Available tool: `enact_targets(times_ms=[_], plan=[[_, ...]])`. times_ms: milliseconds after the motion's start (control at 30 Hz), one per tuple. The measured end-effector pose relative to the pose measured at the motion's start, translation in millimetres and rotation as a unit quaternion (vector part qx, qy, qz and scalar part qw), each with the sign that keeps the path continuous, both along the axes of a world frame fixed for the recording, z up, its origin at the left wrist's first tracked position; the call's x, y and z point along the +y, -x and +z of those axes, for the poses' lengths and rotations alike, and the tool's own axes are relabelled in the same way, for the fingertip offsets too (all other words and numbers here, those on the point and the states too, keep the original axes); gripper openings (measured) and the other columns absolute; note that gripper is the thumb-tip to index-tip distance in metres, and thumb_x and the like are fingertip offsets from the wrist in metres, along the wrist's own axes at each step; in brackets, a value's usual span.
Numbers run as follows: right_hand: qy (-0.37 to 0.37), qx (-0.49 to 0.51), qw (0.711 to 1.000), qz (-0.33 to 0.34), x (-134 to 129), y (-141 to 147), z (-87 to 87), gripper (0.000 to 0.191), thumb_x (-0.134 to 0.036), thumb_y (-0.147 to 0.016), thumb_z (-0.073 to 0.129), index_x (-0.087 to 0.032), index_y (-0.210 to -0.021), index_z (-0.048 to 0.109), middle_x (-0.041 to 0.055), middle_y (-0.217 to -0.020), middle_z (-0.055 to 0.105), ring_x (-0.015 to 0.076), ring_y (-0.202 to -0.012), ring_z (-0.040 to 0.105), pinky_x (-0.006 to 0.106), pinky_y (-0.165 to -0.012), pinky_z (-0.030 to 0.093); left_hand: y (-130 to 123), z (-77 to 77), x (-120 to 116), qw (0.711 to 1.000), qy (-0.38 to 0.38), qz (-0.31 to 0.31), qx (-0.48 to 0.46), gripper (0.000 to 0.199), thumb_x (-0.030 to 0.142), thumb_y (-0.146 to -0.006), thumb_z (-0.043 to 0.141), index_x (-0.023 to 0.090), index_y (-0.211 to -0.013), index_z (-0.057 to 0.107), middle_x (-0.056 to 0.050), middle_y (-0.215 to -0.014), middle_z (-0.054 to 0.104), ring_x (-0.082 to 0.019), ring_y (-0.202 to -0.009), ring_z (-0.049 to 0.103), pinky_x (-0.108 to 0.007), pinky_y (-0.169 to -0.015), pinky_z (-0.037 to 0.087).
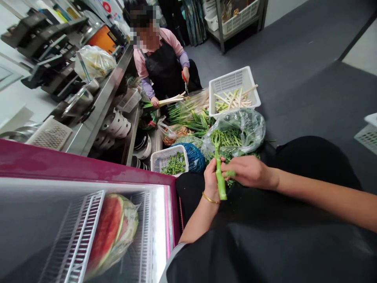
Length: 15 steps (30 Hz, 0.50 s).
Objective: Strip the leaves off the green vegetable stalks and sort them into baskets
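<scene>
Lying gripped in the left hand (211, 181), beside the right hand (250, 171), by which a green scrap (231, 173) is pinched, a green stalk (219, 173) is pointed lengthwise away from the body (265, 243), branched end foremost.

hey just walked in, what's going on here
The person's left hand grips a green stalk, while the right hand is close beside it, a small green scrap at its fingers. Across from them, a co-worker holds red-handled scissors in one hand and long pale stalks in the other. Between them, a white basket holds pale cut pieces, and a smaller basket holds leafy greens.
</scene>
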State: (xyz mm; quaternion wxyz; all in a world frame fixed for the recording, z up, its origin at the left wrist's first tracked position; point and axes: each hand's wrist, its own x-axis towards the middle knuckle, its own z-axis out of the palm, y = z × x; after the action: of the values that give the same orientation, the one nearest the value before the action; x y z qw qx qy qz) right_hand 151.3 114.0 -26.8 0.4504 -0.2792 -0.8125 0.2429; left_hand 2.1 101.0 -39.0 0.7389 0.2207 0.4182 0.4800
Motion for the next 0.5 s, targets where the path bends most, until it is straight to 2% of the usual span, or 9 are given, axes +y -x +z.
enact_targets(times_ms=[67,133,200,233,300,333,367,433,500], plan=[[0.186,0.056,0.980,-0.051,4.5,-10.2,-1.3,0.020,-0.035,-0.086,0.053,-0.017,-0.087,0.062,0.0019,-0.063,0.061,0.0130,-0.057,0.056,0.024,-0.053,0.044,2.5,2.2,0.8,0.998,0.005,-0.039,-0.055,0.028,0.043,-0.085,0.051,0.016,-0.085,0.056,0.005,-0.052,0.037,-0.007,-0.039,0.032,-0.020,-0.036,0.026],[0.351,0.116,0.926,-0.072,17.3,-16.8,-0.2,0.025,-0.040,-0.082,0.058,-0.016,-0.089,0.059,-0.0010,-0.057,0.058,0.0125,-0.050,0.055,0.024,-0.047,0.044,2.3,3.1,-1.1,0.993,-0.002,-0.077,-0.092,0.028,0.044,-0.084,0.051,0.016,-0.088,0.056,0.004,-0.053,0.038,-0.008,-0.039,0.035,-0.020,-0.036,0.027],[0.428,0.158,0.889,-0.043,31.4,-17.2,3.0,0.031,-0.044,-0.075,0.064,-0.016,-0.085,0.058,-0.0014,-0.056,0.059,0.0129,-0.049,0.055,0.025,-0.048,0.047,0.0,2.5,-4.1,0.990,-0.016,-0.107,-0.088,0.031,0.047,-0.083,0.053,0.016,-0.089,0.056,0.004,-0.053,0.041,-0.009,-0.039,0.039,-0.020,-0.035,0.030],[0.439,0.167,0.882,-0.027,37.0,-15.3,4.8,0.032,-0.045,-0.073,0.065,-0.016,-0.082,0.056,-0.0010,-0.057,0.059,0.0133,-0.050,0.056,0.026,-0.049,0.048,-1.5,1.8,-5.5,0.990,-0.024,-0.119,-0.073,0.033,0.049,-0.082,0.053,0.016,-0.090,0.056,0.004,-0.054,0.043,-0.009,-0.039,0.041,-0.021,-0.035,0.032],[0.423,0.157,0.893,-0.014,43.1,-9.1,7.4,0.032,-0.046,-0.074,0.065,-0.017,-0.076,0.054,-0.0008,-0.057,0.059,0.0137,-0.051,0.057,0.026,-0.051,0.048,-4.7,0.5,-7.5,0.992,-0.047,-0.117,-0.025,0.037,0.052,-0.080,0.055,0.017,-0.092,0.054,0.002,-0.057,0.050,-0.011,-0.041,0.048,-0.022,-0.038,0.037],[0.390,0.137,0.910,-0.031,43.1,-5.7,7.7,0.031,-0.046,-0.076,0.064,-0.018,-0.075,0.053,-0.0010,-0.056,0.059,0.0135,-0.051,0.057,0.025,-0.050,0.047,-6.2,0.2,-8.0,0.993,-0.058,-0.103,0.001,0.038,0.053,-0.079,0.057,0.017,-0.093,0.052,0.001,-0.062,0.055,-0.011,-0.043,0.051,-0.022,-0.039,0.039],[0.335,0.112,0.934,-0.060,41.1,-2.5,7.2,0.029,-0.044,-0.078,0.062,-0.018,-0.073,0.052,-0.0010,-0.056,0.058,0.0132,-0.051,0.056,0.025,-0.050,0.045,-7.4,0.1,-8.1,0.994,-0.064,-0.085,0.020,0.039,0.053,-0.078,0.059,0.018,-0.093,0.051,0.000,-0.066,0.058,-0.012,-0.044,0.053,-0.022,-0.039,0.040],[0.168,0.049,0.980,-0.096,31.6,1.7,4.7,0.024,-0.039,-0.082,0.057,-0.019,-0.070,0.052,0.0002,-0.057,0.056,0.0134,-0.055,0.055,0.025,-0.052,0.043,-8.7,0.7,-7.1,0.997,-0.046,-0.058,0.025,0.036,0.051,-0.077,0.062,0.020,-0.089,0.047,0.001,-0.067,0.058,-0.010,-0.042,0.051,-0.020,-0.037,0.038],[0.006,0.003,0.999,-0.050,17.7,1.4,2.4,0.022,-0.034,-0.086,0.050,-0.019,-0.070,0.055,0.0027,-0.062,0.057,0.0149,-0.062,0.055,0.027,-0.058,0.044,-7.8,2.0,-5.1,0.999,-0.008,-0.039,0.003,0.032,0.046,-0.077,0.063,0.020,-0.084,0.046,0.005,-0.059,0.051,-0.007,-0.036,0.042,-0.018,-0.034,0.032]])
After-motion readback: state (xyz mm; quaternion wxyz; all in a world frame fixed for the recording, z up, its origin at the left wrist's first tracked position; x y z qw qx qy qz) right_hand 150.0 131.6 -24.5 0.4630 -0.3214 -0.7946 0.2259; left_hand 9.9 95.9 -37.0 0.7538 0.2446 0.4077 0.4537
